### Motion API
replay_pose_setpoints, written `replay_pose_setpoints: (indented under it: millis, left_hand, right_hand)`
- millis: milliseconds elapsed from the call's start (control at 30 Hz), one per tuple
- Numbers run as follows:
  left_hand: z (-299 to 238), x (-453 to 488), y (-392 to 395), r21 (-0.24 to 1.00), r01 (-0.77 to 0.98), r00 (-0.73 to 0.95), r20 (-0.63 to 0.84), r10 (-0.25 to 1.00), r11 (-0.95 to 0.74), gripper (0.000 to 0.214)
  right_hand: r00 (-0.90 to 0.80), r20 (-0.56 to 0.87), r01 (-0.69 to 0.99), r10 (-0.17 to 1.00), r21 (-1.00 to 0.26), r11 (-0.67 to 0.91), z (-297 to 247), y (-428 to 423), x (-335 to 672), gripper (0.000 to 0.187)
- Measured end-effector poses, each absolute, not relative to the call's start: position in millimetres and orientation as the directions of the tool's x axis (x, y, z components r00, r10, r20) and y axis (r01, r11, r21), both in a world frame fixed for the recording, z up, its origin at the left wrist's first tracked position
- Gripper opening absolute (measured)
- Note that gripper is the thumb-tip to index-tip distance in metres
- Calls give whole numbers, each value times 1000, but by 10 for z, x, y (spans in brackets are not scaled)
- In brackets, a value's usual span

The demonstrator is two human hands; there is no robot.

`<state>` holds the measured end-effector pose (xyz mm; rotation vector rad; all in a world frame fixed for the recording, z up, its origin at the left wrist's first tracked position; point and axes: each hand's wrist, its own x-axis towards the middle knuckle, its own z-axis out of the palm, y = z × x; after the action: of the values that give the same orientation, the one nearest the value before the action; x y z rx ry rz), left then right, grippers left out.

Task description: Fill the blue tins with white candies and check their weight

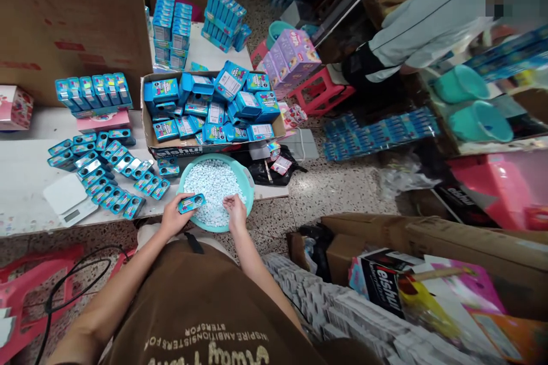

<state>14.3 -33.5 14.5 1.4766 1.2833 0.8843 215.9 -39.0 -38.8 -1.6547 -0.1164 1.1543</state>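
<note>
My left hand [172,218] grips a small blue candy tin [192,203] over the left rim of a turquoise basin [248,178]. Small white candies [210,181] fill the basin. Above their right side is my right hand [235,212], fingers curled together; what they hold, if anything, is hidden. Several blue tins [112,201] with dark round openings stand in rows to the left. Behind the basin, a cardboard box [149,141] holds a heap of blue tins.
A white digital scale [68,197] lies on the table left of the tins. Stacked blue tins [172,25] stand at the back. A red stool [317,91] and a person in a grey top [422,23] are to the right. Cartons [377,234] stand at lower right.
</note>
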Motion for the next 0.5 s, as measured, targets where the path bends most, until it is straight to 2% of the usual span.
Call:
replay_pose_setpoints:
  millis: [133,300,500]
  left_hand:
    - [122,-52,-488,948,318,132,-9,991,-33,33]
    - [-147,-588,-820,749,662,-11,51,999,-31,30]
    - [-594,-961,-998,613,789,96,-54,994,-43,36]
  right_hand:
    - [514,-616,-435,596,-787,-437,-399,-373,2148,32]
    - [511,-652,-446,560,-758,-475,-442,-401,2198,29]
    - [475,-666,-405,575,-746,-529,-451,-435,2212,28]
